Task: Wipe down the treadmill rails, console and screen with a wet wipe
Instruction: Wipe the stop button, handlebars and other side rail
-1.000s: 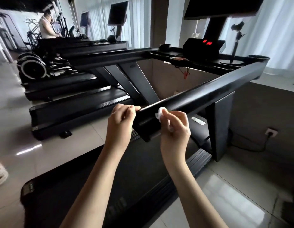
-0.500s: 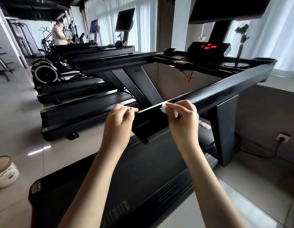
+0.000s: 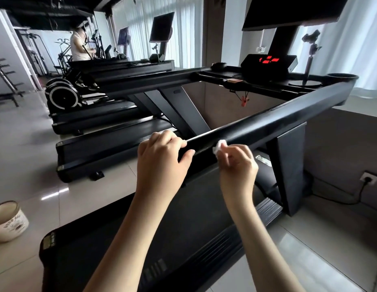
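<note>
The black right rail of the treadmill runs from its near end by my hands up to the console with red digits. Above the console hangs the dark screen. My left hand grips the near end of that rail, fingers curled over its top. My right hand pinches a small white wet wipe and presses it against the side of the rail just right of my left hand. The left rail lies across the belt.
A cream tub stands on the tiled floor at the left. More treadmills line up to the left, with a person at the far one. A tripod stands on the console tray. A wall socket with a cable is at the right.
My right hand with the wipe slid from the rail's top edge down onto its near side. My left hand stayed gripping the rail end. The view shifted slightly rightward and back.
</note>
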